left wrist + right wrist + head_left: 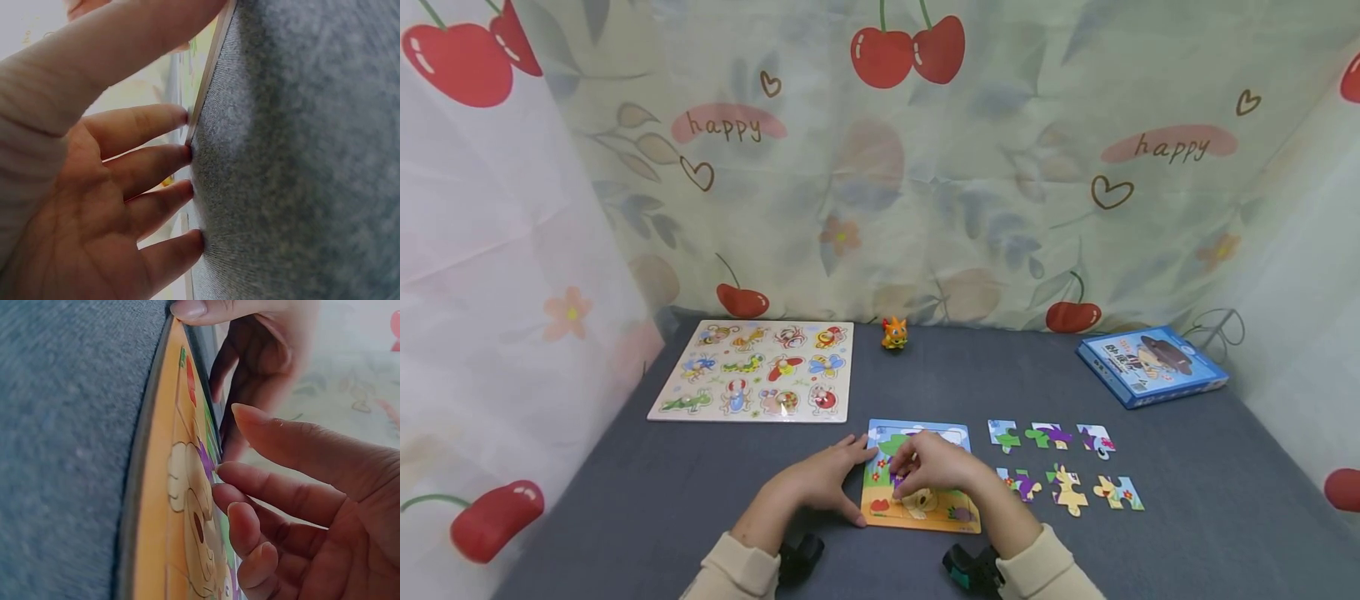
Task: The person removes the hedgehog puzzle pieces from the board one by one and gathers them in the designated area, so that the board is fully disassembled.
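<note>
I log a cream left sleeve [733,573] and matching right sleeve [1047,568]. Left wrist camera [801,560]: black. Right wrist camera [981,568]: black, with a green patch [958,577].

We see rough, matt cloth [700,483] beneath a smooth, wooden-looking puzzle board [925,524]; the far-right box [1150,364] looks like smooth card.

Six loose puzzle pieces [1068,492], one framed puzzle [917,523], one picture board [760,415] bearing twelve creatures [743,364], one toy figure [894,335], one blue box [1152,367], one left hand [826,477], one right hand [936,462]
</note>
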`<state>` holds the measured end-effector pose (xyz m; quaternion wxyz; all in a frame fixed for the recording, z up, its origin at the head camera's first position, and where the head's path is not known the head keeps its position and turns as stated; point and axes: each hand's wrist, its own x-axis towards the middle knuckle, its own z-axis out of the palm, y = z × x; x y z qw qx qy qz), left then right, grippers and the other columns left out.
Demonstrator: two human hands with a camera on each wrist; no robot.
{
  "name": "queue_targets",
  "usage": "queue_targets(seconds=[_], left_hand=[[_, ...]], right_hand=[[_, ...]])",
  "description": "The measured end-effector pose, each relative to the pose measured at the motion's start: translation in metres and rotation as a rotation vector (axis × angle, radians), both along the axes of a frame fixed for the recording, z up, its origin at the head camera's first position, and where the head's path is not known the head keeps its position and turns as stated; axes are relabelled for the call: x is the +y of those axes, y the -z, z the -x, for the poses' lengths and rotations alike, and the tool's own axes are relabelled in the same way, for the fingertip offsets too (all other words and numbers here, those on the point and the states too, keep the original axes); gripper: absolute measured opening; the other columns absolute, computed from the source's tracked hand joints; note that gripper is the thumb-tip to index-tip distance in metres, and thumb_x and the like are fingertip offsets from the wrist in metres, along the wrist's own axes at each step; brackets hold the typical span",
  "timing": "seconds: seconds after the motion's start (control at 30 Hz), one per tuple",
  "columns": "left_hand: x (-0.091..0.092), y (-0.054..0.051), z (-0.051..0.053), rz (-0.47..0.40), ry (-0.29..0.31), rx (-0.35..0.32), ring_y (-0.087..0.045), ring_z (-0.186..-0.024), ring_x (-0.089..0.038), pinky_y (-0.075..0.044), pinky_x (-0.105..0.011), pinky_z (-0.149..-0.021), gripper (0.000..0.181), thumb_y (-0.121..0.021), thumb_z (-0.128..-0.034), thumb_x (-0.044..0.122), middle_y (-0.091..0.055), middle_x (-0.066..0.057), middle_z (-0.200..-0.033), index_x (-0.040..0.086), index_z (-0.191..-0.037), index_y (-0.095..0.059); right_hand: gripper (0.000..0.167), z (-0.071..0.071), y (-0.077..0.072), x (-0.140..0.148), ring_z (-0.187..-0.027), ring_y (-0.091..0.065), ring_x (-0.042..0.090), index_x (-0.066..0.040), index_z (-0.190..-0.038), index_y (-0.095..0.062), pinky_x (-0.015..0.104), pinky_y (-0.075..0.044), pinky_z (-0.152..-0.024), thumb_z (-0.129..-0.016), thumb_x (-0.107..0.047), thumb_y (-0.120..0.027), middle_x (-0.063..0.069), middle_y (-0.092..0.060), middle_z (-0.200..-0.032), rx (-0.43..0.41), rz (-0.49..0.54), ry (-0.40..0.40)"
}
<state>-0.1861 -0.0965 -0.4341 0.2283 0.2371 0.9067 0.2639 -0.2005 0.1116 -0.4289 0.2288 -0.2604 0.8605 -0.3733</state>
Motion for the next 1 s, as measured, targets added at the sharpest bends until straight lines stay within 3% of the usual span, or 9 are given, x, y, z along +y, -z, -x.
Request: queue_targets(seconds=[0.5,1.0], left_hand=[[0.0006,-0.0031,-0.0014,0.005,-0.011,-0.025,-0.015,-0.143,-0.034,-0.024,-0.056,-0.110,0.089,-0.083,-0.0672,0.031,-0.025,-0.011,-0.154,0.013,-0.142,-0.040],[0.0001,-0.0011,-0.0020,-0.008,-0.011,-0.020,-0.016,-0.143,-0.035,-0.024,-0.057,-0.109,0.088,-0.083,-0.0672,0.031,-0.025,-0.012,-0.154,0.012,-0.142,-0.040]], right_hand=[[0.025,-0.0042,0.0051,-0.0036,-0.066,-0.050,0.012,0.004,-0.094,-0.063,0.020,-0.043,-0.056,-0.072,0.005,-0.074,0.006,-0.058,-0.075,-0.032,0.037,0.045],[0.024,-0.0043,0.0047,-0.0055,-0.067,-0.049,0.014,0.002,-0.095,-0.062,0.023,-0.042,-0.055,-0.074,0.006,-0.071,0.007,-0.055,-0.077,-0.101,0.027,0.086]])
